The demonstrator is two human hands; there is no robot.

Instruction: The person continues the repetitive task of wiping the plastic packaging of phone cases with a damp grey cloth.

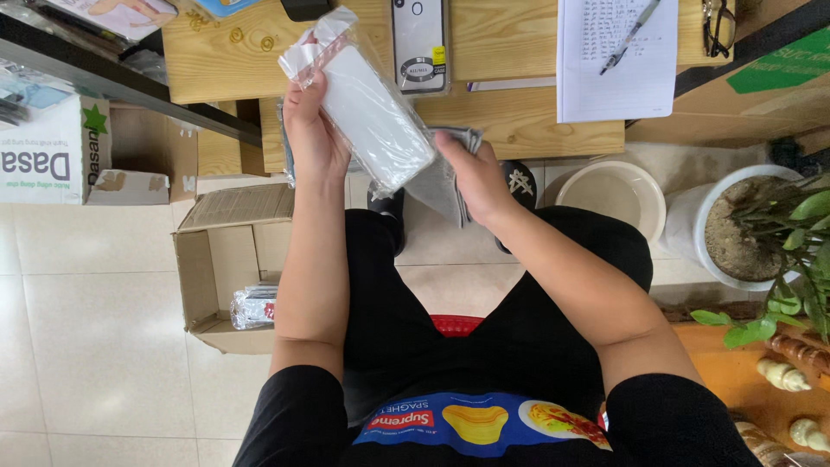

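My left hand (313,130) grips a white, flat, oblong item in a clear plastic sleeve (367,104), holding it up tilted in front of the wooden desk (510,121). My right hand (474,177) is closed on a grey cloth-like sheet (437,186) just below the sleeve's lower end. Both hands are over my lap, above black trousers.
An open cardboard box (226,259) with wrapped items stands on the tiled floor at left. On the desk lie a phone case in its package (420,43), a paper sheet with a pen (616,56) and glasses (718,26). A beige bowl (616,195) and potted plant (752,229) stand at right.
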